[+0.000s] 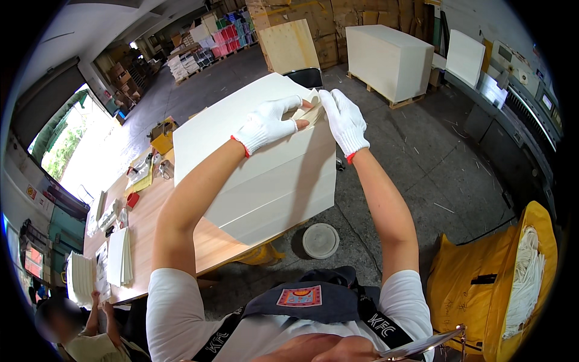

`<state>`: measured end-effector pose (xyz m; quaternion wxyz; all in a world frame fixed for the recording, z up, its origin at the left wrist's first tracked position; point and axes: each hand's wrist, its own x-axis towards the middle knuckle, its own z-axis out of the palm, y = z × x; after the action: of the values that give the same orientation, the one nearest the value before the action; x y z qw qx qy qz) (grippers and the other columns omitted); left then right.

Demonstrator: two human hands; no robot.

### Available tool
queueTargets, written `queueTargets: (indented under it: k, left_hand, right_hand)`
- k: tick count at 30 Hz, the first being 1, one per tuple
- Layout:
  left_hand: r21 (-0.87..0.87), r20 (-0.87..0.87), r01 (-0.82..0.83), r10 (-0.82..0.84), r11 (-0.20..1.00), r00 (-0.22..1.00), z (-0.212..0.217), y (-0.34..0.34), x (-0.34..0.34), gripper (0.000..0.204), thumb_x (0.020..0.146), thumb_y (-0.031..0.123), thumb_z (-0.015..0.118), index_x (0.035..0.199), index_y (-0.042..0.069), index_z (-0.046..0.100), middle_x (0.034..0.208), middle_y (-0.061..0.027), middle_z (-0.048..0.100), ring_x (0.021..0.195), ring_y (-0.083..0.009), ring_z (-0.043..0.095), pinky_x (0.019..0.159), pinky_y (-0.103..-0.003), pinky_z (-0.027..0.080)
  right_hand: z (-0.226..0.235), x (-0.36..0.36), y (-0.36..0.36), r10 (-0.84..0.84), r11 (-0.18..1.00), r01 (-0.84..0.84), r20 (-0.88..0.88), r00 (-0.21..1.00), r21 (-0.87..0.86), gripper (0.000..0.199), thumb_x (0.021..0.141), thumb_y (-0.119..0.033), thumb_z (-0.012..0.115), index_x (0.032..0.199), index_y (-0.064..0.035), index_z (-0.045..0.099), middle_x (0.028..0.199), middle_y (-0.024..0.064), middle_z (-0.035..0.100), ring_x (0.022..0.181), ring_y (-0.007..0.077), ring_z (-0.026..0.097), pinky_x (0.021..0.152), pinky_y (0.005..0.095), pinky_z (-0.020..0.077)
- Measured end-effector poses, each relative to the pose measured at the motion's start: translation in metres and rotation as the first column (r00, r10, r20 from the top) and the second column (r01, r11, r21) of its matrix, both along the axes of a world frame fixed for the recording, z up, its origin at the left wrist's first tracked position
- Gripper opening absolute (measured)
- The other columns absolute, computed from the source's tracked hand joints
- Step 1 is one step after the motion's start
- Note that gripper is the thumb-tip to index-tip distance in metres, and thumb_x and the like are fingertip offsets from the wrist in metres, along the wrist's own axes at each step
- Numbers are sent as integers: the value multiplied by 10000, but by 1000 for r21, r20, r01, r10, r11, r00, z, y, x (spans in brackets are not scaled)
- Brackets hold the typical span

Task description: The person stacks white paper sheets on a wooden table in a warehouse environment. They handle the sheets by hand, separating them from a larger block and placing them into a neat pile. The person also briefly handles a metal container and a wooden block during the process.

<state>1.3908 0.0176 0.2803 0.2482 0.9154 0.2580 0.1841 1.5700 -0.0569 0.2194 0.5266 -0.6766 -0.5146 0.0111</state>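
The tall stack of large white paper sheets (226, 136) stands on the wood-topped table (151, 226), in front of the person. Both gloved hands are at its right end. There, a corner of the upper sheets is curled up (315, 116), and this corner lies directly at the fingers, between the two hands.

The left hand (265, 125) reaches over the top of the stack from the left. Its bare thumb and index finger are apart from each other, with the curled paper between them; whether they press on it, I cannot tell. The right hand (345, 120) is just beside the corner, on the outer side of the stack; its visible fingers are together and extended, and its thumb is hidden. Both hands are about equally near to the corner. The long axis of the stack seems to run from near left to far right. To the right of the stack, on the floor, is a round pail (321, 241).
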Motion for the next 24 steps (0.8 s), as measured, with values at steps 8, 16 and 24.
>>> queueTargets:
  k: [8,16,24]
  left_hand:
    - [-13,-2,-6,6,1000,1000,2,-2,1,388,934,183,654,1318,142,619,951,-46,702,751,-102,616,727,-288,523]
    - [221,-80,3,15,975,997,0,7,0,337,997,178,490,1307,137,613,922,-119,684,838,-172,640,805,-324,511]
    - [16,-35,-28,28,999,999,2,-3,0,343,911,214,693,1246,154,654,909,-31,706,685,-92,628,687,-283,531]
  right_hand:
    - [-4,1,2,-7,998,9,-23,1000,59,480,1006,-540,397,1024,-109,607,942,204,659,933,428,623,780,491,475]
    - [2,-2,-2,15,1000,-14,-84,996,21,501,996,-559,427,991,-94,613,934,209,659,916,427,626,762,475,471]
    - [1,-2,-2,-15,1000,15,-98,995,2,482,995,-546,434,997,-99,615,940,207,663,927,429,626,763,463,474]
